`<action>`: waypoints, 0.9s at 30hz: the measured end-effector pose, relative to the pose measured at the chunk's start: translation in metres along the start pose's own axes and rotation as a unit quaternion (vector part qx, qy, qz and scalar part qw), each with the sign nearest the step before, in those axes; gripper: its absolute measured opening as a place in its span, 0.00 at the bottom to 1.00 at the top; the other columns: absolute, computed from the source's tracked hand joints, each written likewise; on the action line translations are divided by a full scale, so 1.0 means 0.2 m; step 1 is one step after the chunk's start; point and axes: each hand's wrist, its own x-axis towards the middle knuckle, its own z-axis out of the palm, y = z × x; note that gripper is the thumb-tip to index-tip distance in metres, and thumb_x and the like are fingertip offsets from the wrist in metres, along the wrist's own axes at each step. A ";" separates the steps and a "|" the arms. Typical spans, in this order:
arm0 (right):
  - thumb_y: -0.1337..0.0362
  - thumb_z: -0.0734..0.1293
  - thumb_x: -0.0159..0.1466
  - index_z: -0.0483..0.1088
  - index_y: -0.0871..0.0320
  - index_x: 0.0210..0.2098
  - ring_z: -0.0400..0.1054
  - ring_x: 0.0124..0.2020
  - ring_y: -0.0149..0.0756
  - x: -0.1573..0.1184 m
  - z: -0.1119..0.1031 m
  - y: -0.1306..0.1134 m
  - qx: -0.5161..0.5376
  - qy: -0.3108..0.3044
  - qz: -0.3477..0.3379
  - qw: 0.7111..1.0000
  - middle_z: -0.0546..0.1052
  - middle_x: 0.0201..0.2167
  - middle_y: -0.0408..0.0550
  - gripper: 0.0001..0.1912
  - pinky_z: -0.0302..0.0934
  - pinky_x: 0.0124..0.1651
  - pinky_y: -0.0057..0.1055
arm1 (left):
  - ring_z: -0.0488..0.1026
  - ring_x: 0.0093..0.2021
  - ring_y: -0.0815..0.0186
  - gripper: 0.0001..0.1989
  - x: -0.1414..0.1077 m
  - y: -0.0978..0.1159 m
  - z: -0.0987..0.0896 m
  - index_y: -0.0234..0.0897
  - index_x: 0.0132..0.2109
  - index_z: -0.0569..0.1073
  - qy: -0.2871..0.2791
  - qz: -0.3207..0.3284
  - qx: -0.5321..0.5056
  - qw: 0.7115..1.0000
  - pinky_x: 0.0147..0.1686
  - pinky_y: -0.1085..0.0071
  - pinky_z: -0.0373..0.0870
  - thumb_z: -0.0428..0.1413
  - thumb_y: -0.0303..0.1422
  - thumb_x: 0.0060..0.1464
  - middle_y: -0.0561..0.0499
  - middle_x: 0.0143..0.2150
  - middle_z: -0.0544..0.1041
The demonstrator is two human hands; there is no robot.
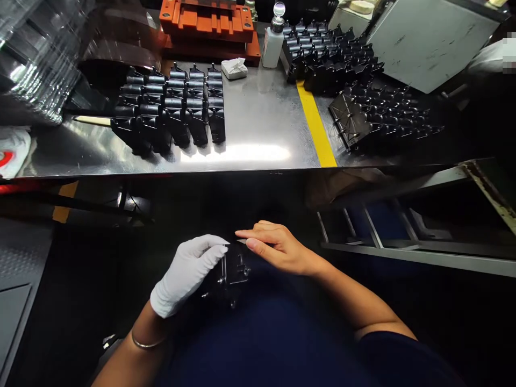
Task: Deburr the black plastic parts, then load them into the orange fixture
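Note:
My left hand, in a white glove, is shut on a black moulded plastic part held low over my dark blue lap. The part carries small metal pins and fittings, and my glove hides its left side. My bare right hand is just above the part. Between its thumb and forefinger, a small thin metal blade shows only at its tip, touching or nearly touching the part's top edge.
Beyond my hands is a steel table with a yellow tape stripe. Rows of similar black parts stand on it, with more stacks behind. An orange fixture, a white bottle and a folded tissue stand at the back.

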 end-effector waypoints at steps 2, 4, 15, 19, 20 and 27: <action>0.59 0.60 0.69 0.74 0.59 0.50 0.63 0.28 0.29 -0.01 -0.01 -0.01 0.032 -0.017 -0.004 0.999 0.70 0.24 0.44 0.17 0.60 0.34 0.27 | 0.75 0.29 0.63 0.12 0.00 0.00 0.00 0.37 0.29 0.80 -0.001 -0.004 0.002 1.000 0.30 0.75 0.71 0.61 0.42 0.45 0.48 0.28 0.80; 0.60 0.60 0.69 0.73 0.60 0.51 0.63 0.28 0.28 -0.02 -0.01 -0.02 0.050 -0.032 -0.001 0.998 0.71 0.25 0.44 0.17 0.59 0.32 0.26 | 0.75 0.29 0.63 0.12 -0.01 0.01 0.00 0.37 0.28 0.80 -0.001 0.000 0.003 1.000 0.30 0.75 0.71 0.61 0.42 0.45 0.48 0.28 0.80; 0.61 0.61 0.68 0.70 0.62 0.55 0.62 0.26 0.26 -0.04 -0.02 -0.02 0.080 -0.064 -0.003 0.995 0.70 0.25 0.43 0.19 0.57 0.32 0.24 | 0.74 0.26 0.66 0.11 -0.02 0.01 -0.01 0.37 0.27 0.80 0.015 0.025 0.000 1.000 0.26 0.76 0.71 0.62 0.41 0.43 0.50 0.25 0.80; 0.62 0.61 0.68 0.71 0.62 0.54 0.61 0.25 0.25 -0.03 -0.02 -0.02 0.094 -0.052 -0.008 0.994 0.68 0.23 0.41 0.18 0.56 0.30 0.23 | 0.75 0.27 0.66 0.10 -0.02 0.00 -0.01 0.37 0.27 0.80 0.021 0.044 0.008 0.999 0.28 0.77 0.71 0.61 0.40 0.44 0.49 0.26 0.80; 0.62 0.61 0.68 0.71 0.63 0.54 0.60 0.25 0.25 -0.03 -0.02 -0.02 0.097 -0.052 -0.008 0.994 0.68 0.23 0.41 0.18 0.56 0.30 0.23 | 0.76 0.27 0.66 0.10 -0.02 0.00 -0.01 0.37 0.27 0.80 0.022 0.048 0.008 0.999 0.28 0.77 0.72 0.61 0.40 0.45 0.49 0.26 0.80; 0.63 0.62 0.67 0.72 0.63 0.53 0.60 0.25 0.25 -0.03 -0.02 -0.01 0.121 -0.054 -0.002 0.991 0.68 0.23 0.41 0.17 0.56 0.30 0.23 | 0.76 0.27 0.66 0.10 -0.02 0.00 -0.01 0.38 0.27 0.80 0.018 0.066 0.010 0.998 0.28 0.77 0.72 0.61 0.40 0.46 0.49 0.26 0.80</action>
